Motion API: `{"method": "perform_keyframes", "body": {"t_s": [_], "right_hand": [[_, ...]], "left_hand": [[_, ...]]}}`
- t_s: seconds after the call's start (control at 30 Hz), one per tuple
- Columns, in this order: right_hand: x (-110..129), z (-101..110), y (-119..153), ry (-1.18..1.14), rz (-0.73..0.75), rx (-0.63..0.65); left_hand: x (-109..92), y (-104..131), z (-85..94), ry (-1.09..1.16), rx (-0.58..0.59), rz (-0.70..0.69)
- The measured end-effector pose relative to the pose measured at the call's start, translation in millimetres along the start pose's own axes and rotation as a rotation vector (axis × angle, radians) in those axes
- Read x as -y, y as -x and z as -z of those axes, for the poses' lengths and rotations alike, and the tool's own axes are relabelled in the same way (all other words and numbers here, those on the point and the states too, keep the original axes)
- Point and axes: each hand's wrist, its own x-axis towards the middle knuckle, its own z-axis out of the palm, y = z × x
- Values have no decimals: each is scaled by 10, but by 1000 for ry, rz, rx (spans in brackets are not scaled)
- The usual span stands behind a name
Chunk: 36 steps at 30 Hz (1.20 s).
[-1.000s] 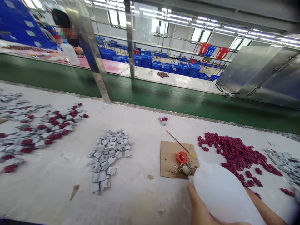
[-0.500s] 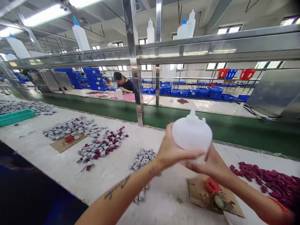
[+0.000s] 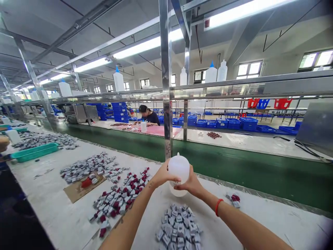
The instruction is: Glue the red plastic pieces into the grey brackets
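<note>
A translucent white squeeze bottle (image 3: 179, 168) with a short nozzle is between my two hands, close to the foot of the metal post. My left hand (image 3: 164, 174) wraps its left side, and my right hand (image 3: 191, 181) grips the right side. The thumbs lie across the front. The bottle looks nearly upright; whether its base touches the worktop I cannot tell. In front of it lies a pile of small grey pieces (image 3: 179, 227). Left of my left forearm spreads a heap of grey and dark red pieces (image 3: 122, 196).
The metal post (image 3: 168, 86) carries a shelf with several bottles (image 3: 211, 74). Behind the worktop runs a green belt (image 3: 221, 166). Cardboard (image 3: 74, 192) with a red item (image 3: 86, 182) and a green tray (image 3: 36, 152) lie left. A co-worker (image 3: 148, 115) sits across.
Both hands have carried the bottle left and away from me, behind the grey pile, and it stands more upright. The view has tilted up; the right-hand cardboard and dark red pile have left it.
</note>
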Motion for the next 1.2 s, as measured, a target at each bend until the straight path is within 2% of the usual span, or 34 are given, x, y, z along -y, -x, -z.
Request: {"method": "perform_keyframes", "body": {"t_s": [0.17, 0.27, 0.37, 0.5, 0.57, 0.6, 0.67, 0.8, 0.93, 1.1, 1.2], "right_hand": [[-124, -251, -254, -3, 1, 43], [-221, -333, -181, 38, -35, 63], [-303, -286, 142, 96, -104, 145], [-270, -116, 553, 118, -77, 373], [-216, -74, 614, 107, -13, 483], [-190, -73, 612, 100, 19, 528], [-149, -102, 579, 85, 77, 605], [-102, -143, 594, 53, 171, 688], [-87, -7, 854, 50, 178, 609], [-49, 209, 1297, 76, 121, 475], [46, 281, 1448, 103, 93, 451]], "left_hand": [[165, -92, 200, -50, -48, 60], [224, 103, 153, -119, -109, 182], [245, 688, -24, -221, -82, 372], [214, 1656, -338, -395, 91, 502], [196, 1953, -494, -501, 113, 528], [191, 2030, -566, -548, 116, 528], [192, 2057, -683, -628, 125, 472], [208, 1851, -752, -726, 158, 261], [188, 1708, -719, -729, 264, 120], [159, 1746, -830, -717, 373, -25], [118, 1784, -885, -702, 415, -87]]}}
